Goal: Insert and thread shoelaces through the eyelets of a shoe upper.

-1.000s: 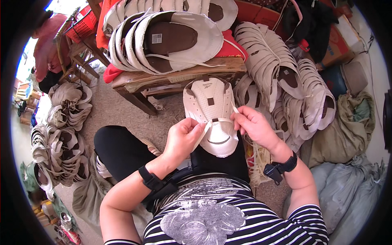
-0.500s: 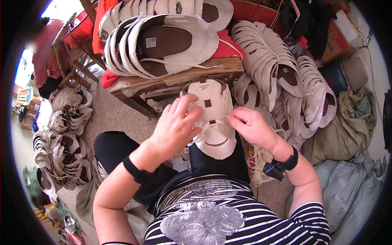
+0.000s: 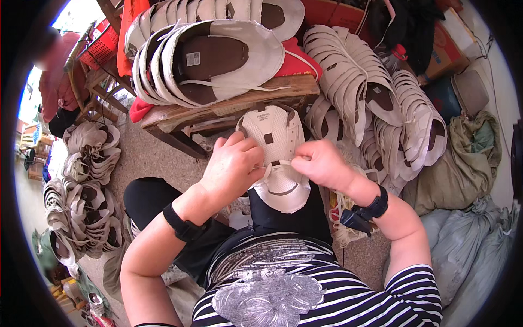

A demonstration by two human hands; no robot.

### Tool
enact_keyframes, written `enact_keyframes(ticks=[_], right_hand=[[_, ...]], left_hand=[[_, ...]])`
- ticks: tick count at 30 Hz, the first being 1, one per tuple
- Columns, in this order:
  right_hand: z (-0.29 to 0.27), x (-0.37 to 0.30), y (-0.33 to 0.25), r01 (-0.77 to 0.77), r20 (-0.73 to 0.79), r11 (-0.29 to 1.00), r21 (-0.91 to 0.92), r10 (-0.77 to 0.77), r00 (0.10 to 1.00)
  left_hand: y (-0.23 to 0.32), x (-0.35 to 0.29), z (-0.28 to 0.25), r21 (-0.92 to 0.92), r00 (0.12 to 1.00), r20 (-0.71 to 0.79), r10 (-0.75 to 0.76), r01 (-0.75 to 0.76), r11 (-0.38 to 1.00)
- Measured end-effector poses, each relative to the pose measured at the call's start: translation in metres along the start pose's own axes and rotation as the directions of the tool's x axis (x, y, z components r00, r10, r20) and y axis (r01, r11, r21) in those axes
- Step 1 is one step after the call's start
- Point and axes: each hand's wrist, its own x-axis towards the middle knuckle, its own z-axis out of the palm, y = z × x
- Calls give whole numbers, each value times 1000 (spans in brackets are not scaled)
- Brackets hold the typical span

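Note:
A white perforated hat piece [image 3: 275, 136] with small dark patches lies across my lap, its rounded brim [image 3: 283, 191] toward me. My left hand [image 3: 234, 163] grips its left side with fingers curled over the middle. My right hand [image 3: 318, 163] pinches its right edge near a thin white strap. Both wrists carry black bands, and a dark watch sits on the right one [image 3: 362, 212].
A low wooden bench [image 3: 229, 109] in front holds a stack of white hats with brown linings [image 3: 210, 60]. More stacked hats fill the right [image 3: 381, 109] and the floor at left [image 3: 81, 185]. Green-grey sacks [image 3: 463, 234] lie at right. A red basket [image 3: 101, 46] stands far left.
The hat piece has moved up and away from my body. My left hand slid from its lower left edge over its middle, and my right hand closed on the right edge.

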Motion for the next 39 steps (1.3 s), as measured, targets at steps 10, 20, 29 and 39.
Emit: enact_keyframes(ticks=[10,20,29,39], right_hand=[[-34,-4,-27,503,4,651,-568,-609,793],[-61,34,-20,591,406,744,-312,-458,791],[-39,23,7,560,117,822,-98,-549,827],[-6,15,-14,176,-146,977,119,-158,977]], left_hand=[[10,7,19,-206,958,-197,-210,169,964],[21,15,16,-761,909,-92,-405,198,618],[25,14,23,-765,923,2,-385,249,594],[8,11,39,-932,904,-15,-427,141,334]])
